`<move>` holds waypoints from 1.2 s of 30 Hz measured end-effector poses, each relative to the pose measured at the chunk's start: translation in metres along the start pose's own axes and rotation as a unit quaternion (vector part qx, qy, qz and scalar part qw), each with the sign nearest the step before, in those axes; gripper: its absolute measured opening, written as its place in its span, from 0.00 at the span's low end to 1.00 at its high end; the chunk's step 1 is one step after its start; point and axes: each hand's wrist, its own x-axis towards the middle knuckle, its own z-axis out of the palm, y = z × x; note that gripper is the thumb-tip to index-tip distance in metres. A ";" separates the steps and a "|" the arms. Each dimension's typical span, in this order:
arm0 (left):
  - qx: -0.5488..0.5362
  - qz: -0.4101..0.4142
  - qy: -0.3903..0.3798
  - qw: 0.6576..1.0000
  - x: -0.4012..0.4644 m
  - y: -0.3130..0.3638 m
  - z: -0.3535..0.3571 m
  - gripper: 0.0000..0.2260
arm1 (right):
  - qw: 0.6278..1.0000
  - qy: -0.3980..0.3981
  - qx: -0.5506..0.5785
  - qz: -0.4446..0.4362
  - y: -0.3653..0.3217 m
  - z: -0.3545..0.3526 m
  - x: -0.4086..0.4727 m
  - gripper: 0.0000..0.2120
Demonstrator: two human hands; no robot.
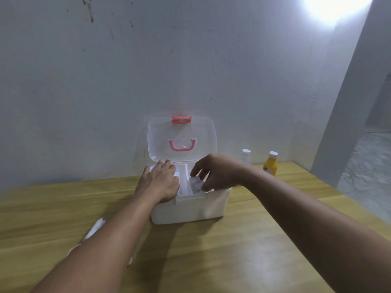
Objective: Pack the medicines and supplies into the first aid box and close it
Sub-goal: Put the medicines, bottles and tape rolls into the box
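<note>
A white first aid box stands open on the wooden table, its clear lid with a pink handle and red latch raised against the wall. My left hand lies flat on the box's left rim and inner tray, fingers spread. Over the right compartment, my right hand pinches a small white packet between thumb and fingers. A yellow bottle and a clear white-capped bottle stand to the right of the box by the wall. A white object lies partly hidden under my left forearm.
The wooden table runs to a right edge with grey floor beyond it. A grey wall stands close behind the box, and a pillar rises at the far right.
</note>
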 end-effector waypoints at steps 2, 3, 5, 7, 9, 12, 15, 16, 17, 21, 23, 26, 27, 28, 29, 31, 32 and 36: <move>0.000 0.001 0.000 1.000 0.000 0.000 0.000 0.24 | 0.999 -0.019 0.047 0.017 0.001 -0.003 -0.001 0.24; 0.000 0.001 -0.001 1.000 0.000 0.000 -0.001 0.24 | 0.997 -0.024 0.067 0.027 0.003 -0.004 -0.001 0.25; -0.003 -0.001 -0.003 1.000 0.000 0.000 -0.001 0.24 | 0.994 -0.025 0.098 0.044 0.007 -0.005 0.000 0.25; -0.004 -0.001 -0.002 1.000 0.001 0.000 0.000 0.24 | 0.992 -0.022 0.115 0.055 0.010 -0.006 0.001 0.25; -0.005 -0.001 0.000 1.000 0.001 0.000 0.000 0.24 | 0.989 -0.015 0.131 0.065 0.014 -0.007 0.001 0.23; -0.007 -0.001 -0.002 1.000 0.001 0.000 0.000 0.23 | 0.984 0.011 0.167 0.070 0.020 -0.009 0.000 0.18; -0.010 -0.002 -0.002 1.000 0.001 0.000 0.000 0.24 | 0.982 0.016 0.178 0.066 0.026 -0.011 -0.001 0.17; -0.011 -0.002 -0.003 1.000 0.001 0.000 0.000 0.24 | 0.983 0.007 0.172 0.063 0.028 -0.010 -0.001 0.17; -0.013 -0.003 -0.004 1.000 0.000 0.000 0.000 0.24 | 0.985 -0.003 0.165 0.058 0.029 -0.009 -0.001 0.18; -0.010 -0.002 -0.004 1.000 0.000 0.001 -0.001 0.24 | 0.988 -0.002 0.150 0.026 0.028 -0.002 0.003 0.15; -0.006 -0.003 -0.004 1.000 0.001 0.001 0.000 0.24 | 0.990 0.025 0.142 0.011 0.026 -0.001 0.004 0.09; -0.003 -0.004 -0.002 1.000 0.001 0.000 0.000 0.24 | 0.991 0.046 0.129 -0.008 0.021 -0.001 0.008 0.07; -0.002 -0.004 -0.001 1.000 0.001 0.001 0.000 0.24 | 0.992 0.038 0.122 -0.011 0.019 -0.001 0.008 0.07; -0.002 -0.005 -0.002 1.000 0.001 0.001 0.000 0.24 | 0.993 0.027 0.114 -0.015 0.018 -0.001 0.009 0.08; -0.003 -0.005 -0.002 1.000 0.000 0.001 0.000 0.24 | 0.994 0.020 0.107 -0.019 0.017 0.000 0.010 0.10; -0.005 -0.006 -0.002 1.000 -0.001 0.002 -0.001 0.24 | 0.995 0.029 0.090 -0.029 0.016 0.002 0.011 0.09; -0.007 -0.006 -0.003 1.000 -0.001 0.002 -0.002 0.24 | 0.995 0.044 0.078 -0.035 0.016 0.004 0.012 0.08; -0.008 -0.005 -0.003 1.000 -0.002 0.003 -0.003 0.24 | 0.994 0.091 0.017 -0.060 0.014 0.007 0.011 0.05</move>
